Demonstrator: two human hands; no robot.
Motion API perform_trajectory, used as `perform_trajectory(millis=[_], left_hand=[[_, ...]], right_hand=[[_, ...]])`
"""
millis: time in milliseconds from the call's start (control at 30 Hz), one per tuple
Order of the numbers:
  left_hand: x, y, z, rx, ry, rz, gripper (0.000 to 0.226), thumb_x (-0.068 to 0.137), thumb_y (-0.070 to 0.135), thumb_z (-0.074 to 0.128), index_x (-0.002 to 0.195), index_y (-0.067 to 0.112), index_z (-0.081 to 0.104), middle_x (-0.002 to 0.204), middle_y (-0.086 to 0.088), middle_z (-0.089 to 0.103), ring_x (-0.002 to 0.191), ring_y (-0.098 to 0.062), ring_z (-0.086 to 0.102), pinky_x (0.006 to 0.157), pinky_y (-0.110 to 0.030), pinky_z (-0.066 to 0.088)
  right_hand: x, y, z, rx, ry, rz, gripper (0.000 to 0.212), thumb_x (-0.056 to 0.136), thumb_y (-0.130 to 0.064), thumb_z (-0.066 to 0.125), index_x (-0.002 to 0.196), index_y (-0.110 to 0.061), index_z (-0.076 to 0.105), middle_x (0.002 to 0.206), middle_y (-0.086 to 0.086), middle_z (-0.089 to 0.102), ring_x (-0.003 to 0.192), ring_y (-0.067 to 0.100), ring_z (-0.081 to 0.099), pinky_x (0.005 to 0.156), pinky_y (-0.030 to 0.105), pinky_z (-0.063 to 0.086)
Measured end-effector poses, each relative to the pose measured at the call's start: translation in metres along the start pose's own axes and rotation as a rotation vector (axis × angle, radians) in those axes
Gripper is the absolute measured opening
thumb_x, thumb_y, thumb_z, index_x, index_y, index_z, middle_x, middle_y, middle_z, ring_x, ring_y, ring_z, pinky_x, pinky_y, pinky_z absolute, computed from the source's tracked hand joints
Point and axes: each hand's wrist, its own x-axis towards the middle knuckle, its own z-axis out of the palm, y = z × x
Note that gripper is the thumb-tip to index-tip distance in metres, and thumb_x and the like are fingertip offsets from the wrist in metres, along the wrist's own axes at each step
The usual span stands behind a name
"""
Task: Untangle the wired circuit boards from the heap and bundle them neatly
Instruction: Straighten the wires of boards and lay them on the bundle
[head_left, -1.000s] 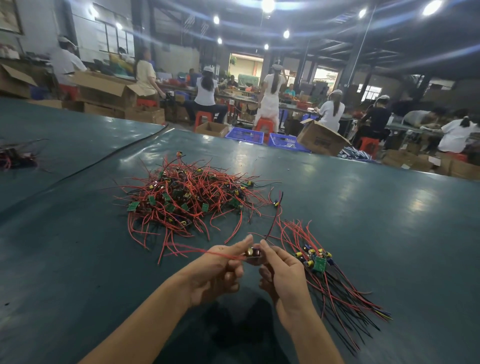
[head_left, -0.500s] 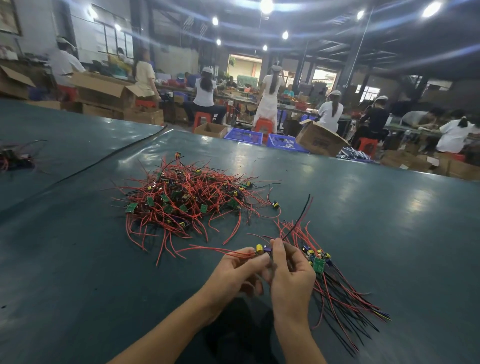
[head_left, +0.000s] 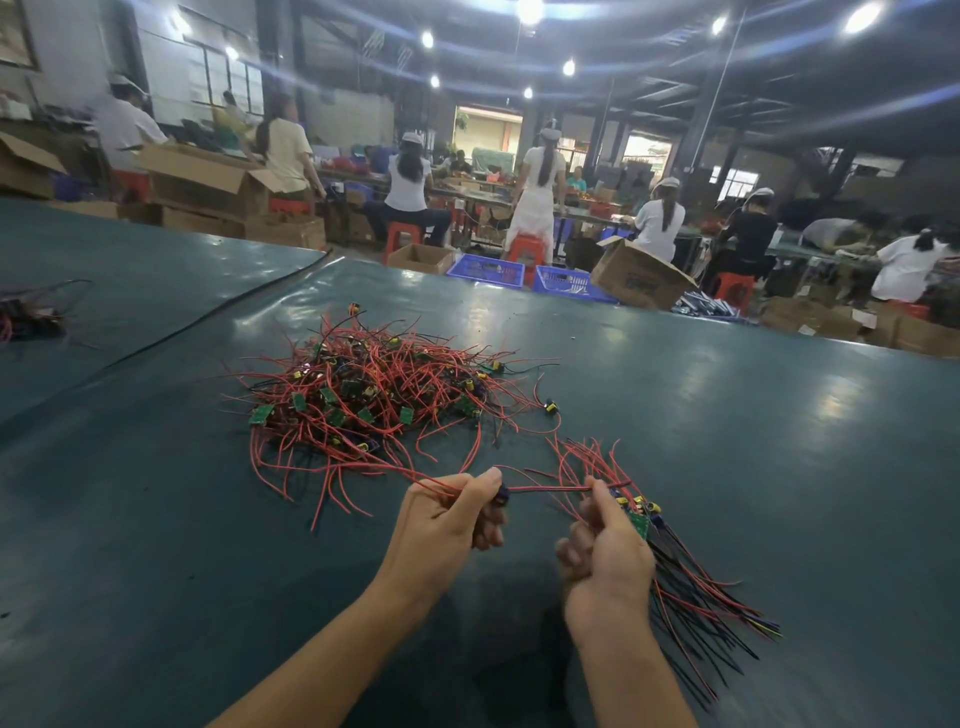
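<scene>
A red-and-black wire pair (head_left: 550, 488) is held stretched between two hands over a dark green table (head_left: 779, 467). One end is gripped in the curled left hand (head_left: 447, 525); the other is pinched by the right hand (head_left: 608, 551). The tangled heap (head_left: 363, 400) lies behind them, with a neater bundle (head_left: 691, 577) beside the right hand.

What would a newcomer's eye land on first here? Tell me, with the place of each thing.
The tangled heap of red wires and small green circuit boards in the middle of the dark teal table. Nearer, the left hand and right hand pinch a taut red-and-black wire pair between them. Right of the right hand lies a straightened bundle of red and black wires with green boards.
</scene>
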Motion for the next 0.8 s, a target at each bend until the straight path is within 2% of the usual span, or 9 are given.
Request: perform_trajectory(millis=[133, 233, 333, 400, 567, 633, 700, 800], left_hand=[[0.002, 0.002, -0.003, -0.036, 0.02, -0.009, 0.038, 0.094, 0.017, 0.057, 0.057, 0.014, 0.064, 0.053, -0.007, 0.06, 0.043, -0.011, 0.052, 0.045, -0.017, 0.04], [0.004, 0.001, -0.006, -0.021, 0.029, -0.032, 0.036, 0.093, 0.024, 0.058, 0.059, 0.014, 0.065, 0.056, -0.008, 0.062, 0.045, -0.011, 0.051, 0.046, -0.017, 0.041], [0.004, -0.001, -0.007, 0.055, 0.008, -0.026, 0.037, 0.092, 0.028, 0.059, 0.058, 0.016, 0.067, 0.058, -0.007, 0.065, 0.048, -0.013, 0.053, 0.048, -0.019, 0.042], [0.003, -0.002, -0.007, 0.104, -0.036, -0.007, 0.035, 0.092, 0.027, 0.06, 0.061, 0.015, 0.07, 0.059, -0.006, 0.065, 0.051, -0.013, 0.056, 0.051, -0.02, 0.045], [0.002, -0.005, -0.006, 0.187, -0.104, 0.001, 0.031, 0.093, 0.026, 0.061, 0.071, 0.007, 0.073, 0.062, -0.004, 0.066, 0.06, -0.014, 0.062, 0.06, -0.025, 0.051], [0.002, -0.003, -0.005, 0.159, -0.09, -0.012, 0.032, 0.093, 0.023, 0.06, 0.068, 0.006, 0.072, 0.06, -0.005, 0.066, 0.056, -0.014, 0.061, 0.057, -0.024, 0.05], [0.002, 0.001, -0.004, 0.103, -0.068, -0.02, 0.032, 0.094, 0.017, 0.059, 0.065, 0.006, 0.069, 0.058, -0.005, 0.064, 0.05, -0.014, 0.058, 0.051, -0.021, 0.046], [0.002, 0.004, -0.004, 0.078, -0.059, -0.015, 0.034, 0.094, 0.012, 0.057, 0.062, 0.009, 0.067, 0.056, -0.004, 0.062, 0.046, -0.013, 0.056, 0.047, -0.019, 0.043]], right_hand=[[0.005, -0.008, -0.004, 0.053, -0.018, -0.062, 0.022, 0.093, -0.015, 0.064, 0.07, -0.016, 0.064, 0.052, -0.008, 0.05, 0.031, 0.003, 0.025, 0.033, 0.013, 0.02], [-0.001, -0.002, -0.002, -0.031, -0.076, -0.089, 0.019, 0.09, -0.024, 0.068, 0.074, -0.015, 0.071, 0.055, -0.01, 0.054, 0.034, 0.003, 0.026, 0.032, 0.015, 0.022], [-0.014, 0.01, 0.001, -0.253, -0.219, -0.113, 0.021, 0.083, -0.035, 0.074, 0.069, -0.019, 0.076, 0.056, -0.01, 0.062, 0.04, 0.003, 0.043, 0.036, 0.017, 0.035], [-0.024, 0.018, 0.004, -0.348, -0.323, -0.11, 0.02, 0.082, -0.034, 0.074, 0.068, -0.021, 0.077, 0.058, -0.004, 0.065, 0.045, 0.006, 0.054, 0.041, 0.019, 0.043], [-0.026, 0.018, 0.007, -0.321, -0.3, -0.04, 0.022, 0.085, -0.022, 0.073, 0.064, -0.017, 0.078, 0.071, 0.01, 0.074, 0.063, 0.022, 0.071, 0.058, 0.03, 0.058], [-0.023, 0.014, 0.007, -0.273, -0.264, 0.002, 0.025, 0.085, -0.022, 0.072, 0.061, -0.016, 0.077, 0.065, 0.006, 0.072, 0.054, 0.017, 0.067, 0.048, 0.025, 0.053], [-0.017, 0.007, 0.006, -0.211, -0.18, 0.028, 0.028, 0.085, -0.022, 0.073, 0.058, -0.014, 0.073, 0.054, -0.004, 0.06, 0.039, 0.006, 0.05, 0.039, 0.018, 0.039], [-0.006, -0.005, 0.003, -0.082, -0.1, 0.053, 0.021, 0.088, -0.02, 0.069, 0.068, -0.014, 0.065, 0.05, -0.008, 0.049, 0.031, 0.002, 0.032, 0.032, 0.014, 0.027]])
